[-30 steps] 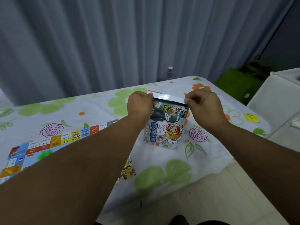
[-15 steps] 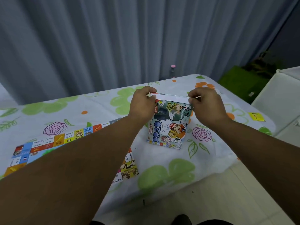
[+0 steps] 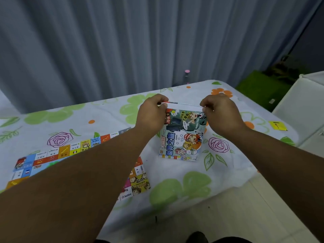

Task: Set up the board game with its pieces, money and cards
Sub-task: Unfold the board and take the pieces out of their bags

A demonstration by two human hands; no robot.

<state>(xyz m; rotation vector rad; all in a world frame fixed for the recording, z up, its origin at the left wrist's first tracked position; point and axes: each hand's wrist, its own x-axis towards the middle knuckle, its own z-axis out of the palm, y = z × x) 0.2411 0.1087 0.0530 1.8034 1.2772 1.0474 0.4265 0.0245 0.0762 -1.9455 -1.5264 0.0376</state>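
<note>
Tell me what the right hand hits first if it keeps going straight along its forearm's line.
Apart from the game packet it pinches, the right hand would likely cross bare tablecloth and reach the small pink-topped object or the curtain; depth is unclear.

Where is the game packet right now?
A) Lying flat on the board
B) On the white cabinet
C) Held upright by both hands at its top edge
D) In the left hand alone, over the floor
C: the left hand and the right hand each pinch a top corner of the packet, which stands upright on the tablecloth, to the right of the board.
</note>
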